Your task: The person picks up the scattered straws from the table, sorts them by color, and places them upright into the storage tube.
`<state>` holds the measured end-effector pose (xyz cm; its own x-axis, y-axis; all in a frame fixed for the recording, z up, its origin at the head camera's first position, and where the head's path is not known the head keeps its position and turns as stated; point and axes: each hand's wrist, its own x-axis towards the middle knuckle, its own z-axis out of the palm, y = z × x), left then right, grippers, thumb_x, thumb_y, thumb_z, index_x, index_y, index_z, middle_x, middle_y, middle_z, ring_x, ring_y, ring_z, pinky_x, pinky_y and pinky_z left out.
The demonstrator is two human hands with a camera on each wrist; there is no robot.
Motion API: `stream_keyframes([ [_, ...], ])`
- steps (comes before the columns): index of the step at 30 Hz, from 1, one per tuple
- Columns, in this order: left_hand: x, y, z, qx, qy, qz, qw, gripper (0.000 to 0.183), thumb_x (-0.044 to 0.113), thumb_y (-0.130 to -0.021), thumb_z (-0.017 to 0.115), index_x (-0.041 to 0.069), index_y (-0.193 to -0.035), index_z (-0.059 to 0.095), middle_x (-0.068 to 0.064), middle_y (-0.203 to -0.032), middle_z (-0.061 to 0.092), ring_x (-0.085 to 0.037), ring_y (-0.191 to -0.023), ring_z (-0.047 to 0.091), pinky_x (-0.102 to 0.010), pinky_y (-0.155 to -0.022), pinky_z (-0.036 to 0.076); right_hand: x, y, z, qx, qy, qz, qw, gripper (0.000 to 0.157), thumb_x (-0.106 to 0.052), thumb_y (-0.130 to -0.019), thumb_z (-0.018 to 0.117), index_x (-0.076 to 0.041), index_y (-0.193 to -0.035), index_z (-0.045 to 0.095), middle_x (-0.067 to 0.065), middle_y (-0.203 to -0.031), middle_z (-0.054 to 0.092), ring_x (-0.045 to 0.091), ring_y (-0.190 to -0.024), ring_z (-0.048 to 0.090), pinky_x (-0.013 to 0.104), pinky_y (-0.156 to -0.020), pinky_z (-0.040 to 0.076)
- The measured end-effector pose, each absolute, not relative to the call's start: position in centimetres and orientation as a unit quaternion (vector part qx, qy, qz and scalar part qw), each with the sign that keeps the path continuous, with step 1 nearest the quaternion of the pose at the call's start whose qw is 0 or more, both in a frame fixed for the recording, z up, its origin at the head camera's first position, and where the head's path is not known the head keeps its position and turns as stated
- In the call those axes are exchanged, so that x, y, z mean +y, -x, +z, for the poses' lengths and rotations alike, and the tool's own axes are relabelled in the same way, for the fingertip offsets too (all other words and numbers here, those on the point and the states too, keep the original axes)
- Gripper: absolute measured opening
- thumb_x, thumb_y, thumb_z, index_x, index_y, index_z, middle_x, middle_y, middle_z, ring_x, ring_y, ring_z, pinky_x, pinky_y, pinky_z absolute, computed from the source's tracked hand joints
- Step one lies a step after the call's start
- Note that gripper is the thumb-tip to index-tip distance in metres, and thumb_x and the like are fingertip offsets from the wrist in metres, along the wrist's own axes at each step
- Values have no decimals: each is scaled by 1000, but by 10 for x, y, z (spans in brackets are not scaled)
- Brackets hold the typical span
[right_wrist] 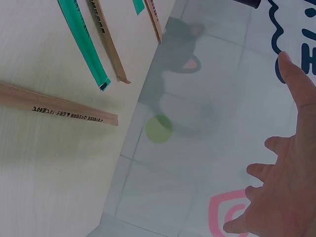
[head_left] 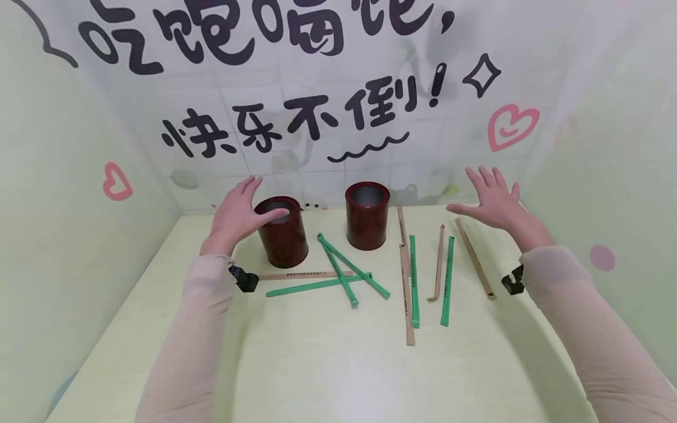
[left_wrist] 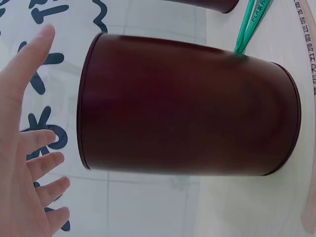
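Two dark red cylindrical canisters with open tops stand upright at the back of the table: a left canister and a right canister. My left hand hovers by the left canister's rim, fingers spread; the left wrist view shows a gap between that hand and the canister. Raised over the table's back right, my right hand has its fingers apart and holds nothing. Nearest below it lies a brown paper-wrapped stick. Beside that are a green wrapped stick and a brown one with a bent end.
Left of centre, green wrapped sticks cross over a brown stick. Further right, a green stick lies against overlapping brown sticks. A printed wall sheet rises behind the table; pale side walls flank it.
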<state>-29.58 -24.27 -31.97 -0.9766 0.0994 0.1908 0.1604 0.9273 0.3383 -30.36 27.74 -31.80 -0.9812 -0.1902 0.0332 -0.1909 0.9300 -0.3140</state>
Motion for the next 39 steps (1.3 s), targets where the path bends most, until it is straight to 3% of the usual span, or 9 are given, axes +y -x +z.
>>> stream_keyframes([
  [12, -255, 293, -343, -954, 51, -285, 80, 108, 72, -80, 67, 14, -160, 21, -16, -165, 23, -37, -152, 22, -60, -120, 25, 277, 302, -322, -982, -89, 166, -14, 106, -64, -89, 58, -10, -161, 1, 29, -164, 1, 52, -150, -7, 80, -110, -4],
  [21, -254, 293, -358, -929, 55, -359, 70, 104, 57, -83, 73, 10, -159, 20, -18, -163, 25, -38, -149, 27, -60, -119, 27, 275, 302, -327, -980, -97, 172, -10, 104, -62, -90, 58, -6, -160, 6, 31, -163, 8, 54, -149, 1, 80, -111, 1],
  [31, -249, 293, -373, -906, 68, -413, 66, 99, 41, -85, 77, 7, -158, 21, -19, -161, 29, -40, -145, 34, -55, -118, 33, 272, 304, -330, -976, -126, 180, 6, 97, -52, -91, 63, 3, -157, 18, 34, -158, 22, 53, -145, 19, 72, -114, 17],
  [39, -247, 293, -375, -897, 61, -433, 58, 97, 38, -86, 77, 8, -159, 19, -20, -160, 30, -40, -141, 36, -56, -115, 37, 280, 303, -339, -972, -105, 207, -30, 97, -52, -91, 64, 5, -155, 19, 35, -157, 23, 53, -144, 21, 69, -115, 22],
])
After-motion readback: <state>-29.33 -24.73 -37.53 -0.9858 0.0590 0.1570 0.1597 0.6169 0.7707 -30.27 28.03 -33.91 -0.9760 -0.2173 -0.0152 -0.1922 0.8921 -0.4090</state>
